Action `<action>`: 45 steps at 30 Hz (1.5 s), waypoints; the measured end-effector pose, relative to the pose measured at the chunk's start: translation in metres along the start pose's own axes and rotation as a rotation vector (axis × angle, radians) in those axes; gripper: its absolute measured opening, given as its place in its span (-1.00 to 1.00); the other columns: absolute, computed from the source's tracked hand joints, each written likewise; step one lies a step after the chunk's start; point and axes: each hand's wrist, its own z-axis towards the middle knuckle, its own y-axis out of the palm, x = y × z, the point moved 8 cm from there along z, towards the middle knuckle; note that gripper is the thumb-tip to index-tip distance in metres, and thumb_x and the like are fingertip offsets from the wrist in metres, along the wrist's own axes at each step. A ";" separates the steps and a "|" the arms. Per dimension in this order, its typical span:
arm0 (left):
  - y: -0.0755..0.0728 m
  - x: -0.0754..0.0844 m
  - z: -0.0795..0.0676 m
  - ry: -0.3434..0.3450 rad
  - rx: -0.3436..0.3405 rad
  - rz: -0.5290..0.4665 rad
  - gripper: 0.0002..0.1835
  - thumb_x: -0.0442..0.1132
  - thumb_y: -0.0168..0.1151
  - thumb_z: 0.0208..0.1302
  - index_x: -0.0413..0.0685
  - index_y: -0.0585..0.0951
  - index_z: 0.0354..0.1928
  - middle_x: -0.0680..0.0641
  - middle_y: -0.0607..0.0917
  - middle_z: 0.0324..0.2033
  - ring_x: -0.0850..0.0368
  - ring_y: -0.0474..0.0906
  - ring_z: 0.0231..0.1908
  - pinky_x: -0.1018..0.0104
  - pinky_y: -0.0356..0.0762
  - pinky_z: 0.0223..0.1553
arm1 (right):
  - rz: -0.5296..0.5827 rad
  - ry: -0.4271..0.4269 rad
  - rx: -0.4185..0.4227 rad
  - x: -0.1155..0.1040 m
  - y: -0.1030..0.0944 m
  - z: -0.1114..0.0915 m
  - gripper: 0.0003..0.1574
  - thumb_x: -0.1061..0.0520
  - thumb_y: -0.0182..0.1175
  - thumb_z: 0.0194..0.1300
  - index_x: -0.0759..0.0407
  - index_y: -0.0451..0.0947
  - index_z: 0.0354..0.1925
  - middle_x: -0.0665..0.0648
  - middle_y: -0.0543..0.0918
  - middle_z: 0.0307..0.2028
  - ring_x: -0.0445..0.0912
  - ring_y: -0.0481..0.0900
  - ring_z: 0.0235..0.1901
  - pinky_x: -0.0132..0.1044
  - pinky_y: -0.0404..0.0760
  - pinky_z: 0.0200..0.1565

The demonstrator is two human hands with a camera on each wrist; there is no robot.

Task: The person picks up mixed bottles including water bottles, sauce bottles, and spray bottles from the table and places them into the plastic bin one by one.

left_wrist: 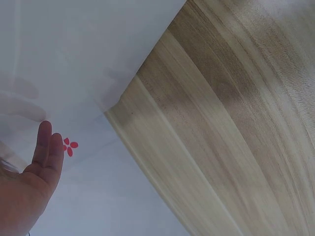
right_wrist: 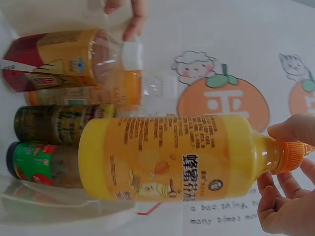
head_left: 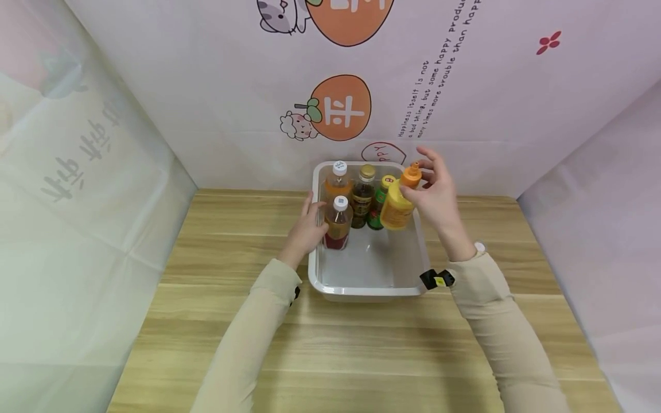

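My right hand (head_left: 436, 198) pinches a yellow squeeze bottle (head_left: 396, 207) by its orange cap (right_wrist: 290, 156). The bottle tilts over the right side of a white plastic bin (head_left: 369, 291). At the bin's left rim rests my left hand (head_left: 306, 231), its thumb side beside a white-capped drink bottle (head_left: 338, 226); whether it touches that bottle is unclear. Two outstretched fingers (left_wrist: 49, 147) show in the left wrist view. Behind stand an orange drink bottle (head_left: 338, 182), a dark gold-capped bottle (head_left: 363, 198) and a green-labelled bottle (head_left: 378, 203).
The bin stands on a wooden table (head_left: 361, 355) against a printed white backdrop (head_left: 232, 115). Similar sheets hang at the left and right. Bare floor of the bin (head_left: 361, 267) shows in front of the bottles.
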 end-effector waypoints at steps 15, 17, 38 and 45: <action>-0.001 0.002 0.002 0.012 0.014 0.019 -0.39 -0.21 0.03 0.29 0.15 0.18 0.38 0.16 -0.31 0.51 -0.18 0.44 0.18 0.09 0.61 -0.11 | -0.118 -0.024 -0.172 0.019 0.048 0.009 -0.04 0.46 0.27 -0.04 0.15 0.21 0.33 0.39 0.50 0.03 0.24 0.56 -0.05 0.02 0.60 -0.03; -0.001 0.002 0.002 0.012 0.017 0.027 -0.39 -0.20 0.03 0.29 0.15 0.18 0.38 0.16 -0.31 0.51 -0.18 0.45 0.18 0.11 0.60 -0.10 | -0.130 -0.028 -0.186 0.021 0.052 0.010 -0.05 0.46 0.28 -0.04 0.15 0.21 0.32 0.40 0.49 0.04 0.24 0.55 -0.07 0.03 0.60 -0.04; 0.004 -0.002 -0.001 0.002 0.023 0.007 -0.39 -0.22 0.04 0.28 0.14 0.20 0.38 0.17 -0.31 0.51 -0.19 0.43 0.20 0.11 0.61 -0.09 | -0.329 -0.048 -0.353 0.055 0.102 0.008 0.00 0.45 0.27 -0.08 0.21 0.18 0.35 0.33 0.44 -0.05 0.12 0.43 -0.11 -0.05 0.54 -0.08; 0.002 0.000 -0.002 -0.003 0.014 0.008 -0.38 -0.20 0.04 0.28 0.15 0.19 0.39 0.20 -0.34 0.50 -0.20 0.46 0.17 0.12 0.62 -0.11 | -0.313 -0.005 -0.361 0.064 0.110 0.006 -0.04 0.47 0.24 -0.06 0.17 0.20 0.33 0.34 0.45 -0.03 0.14 0.45 -0.08 -0.01 0.56 -0.02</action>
